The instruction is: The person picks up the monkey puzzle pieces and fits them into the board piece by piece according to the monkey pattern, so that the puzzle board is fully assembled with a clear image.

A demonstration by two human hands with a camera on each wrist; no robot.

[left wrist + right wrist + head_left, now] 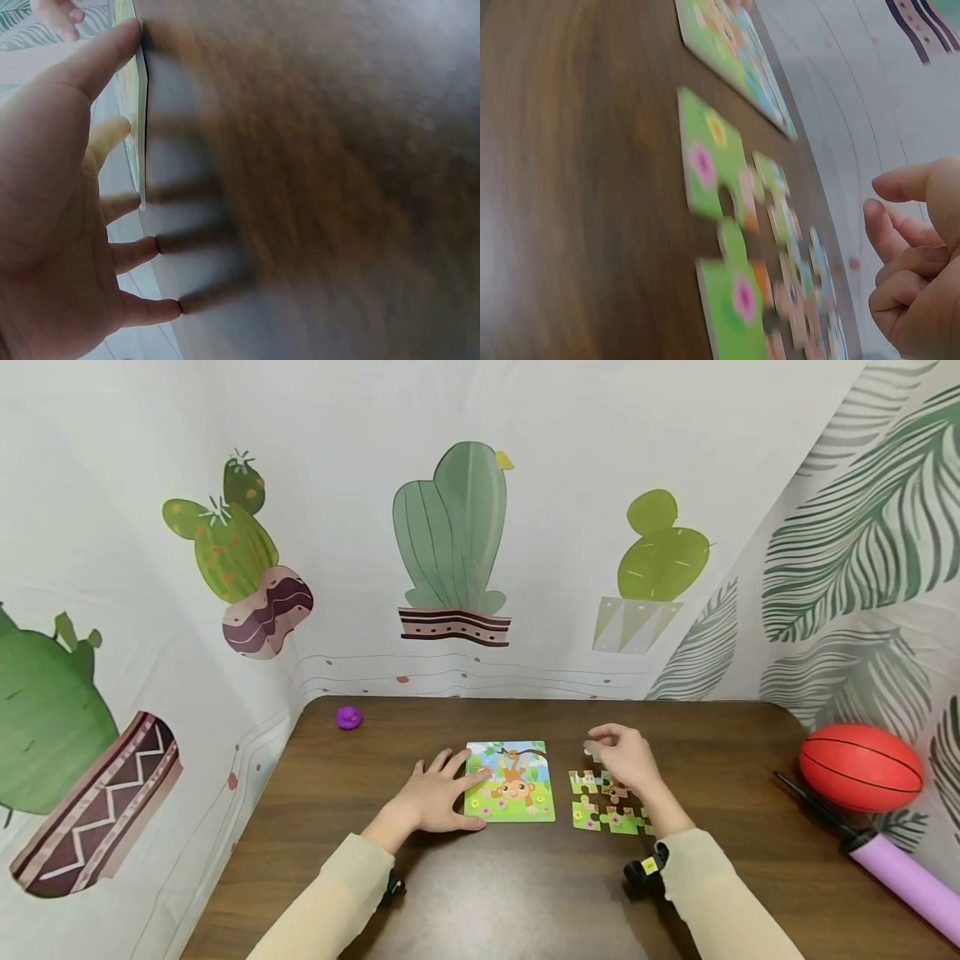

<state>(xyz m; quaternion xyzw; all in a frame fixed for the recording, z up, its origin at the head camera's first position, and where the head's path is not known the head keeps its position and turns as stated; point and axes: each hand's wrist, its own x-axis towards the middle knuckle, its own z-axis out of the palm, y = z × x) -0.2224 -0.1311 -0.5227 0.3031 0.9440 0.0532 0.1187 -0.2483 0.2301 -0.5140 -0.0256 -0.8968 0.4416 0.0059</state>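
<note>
A square puzzle board [531, 806] printed with a monkey hanging from a branch lies on the brown table. My left hand [435, 800] is spread at its left side, thumb and some fingertips at the board's edge; in the left wrist view the fingers stand straight and apart. To the right lie loose jigsaw pieces [587, 815], green with flowers in front and blue and brown behind. Above the back pieces is my right hand [628, 762], thumb and forefinger parted with nothing between them in the right wrist view, other fingers curled. It partly hides the pieces in the head view.
A small purple toy [348, 717] sits at the table's back left. At the right are a red ball [861, 768] and a lilac tube [907, 881] with a black end. A cloth printed with cacti [453, 539] hangs behind the table [480, 893].
</note>
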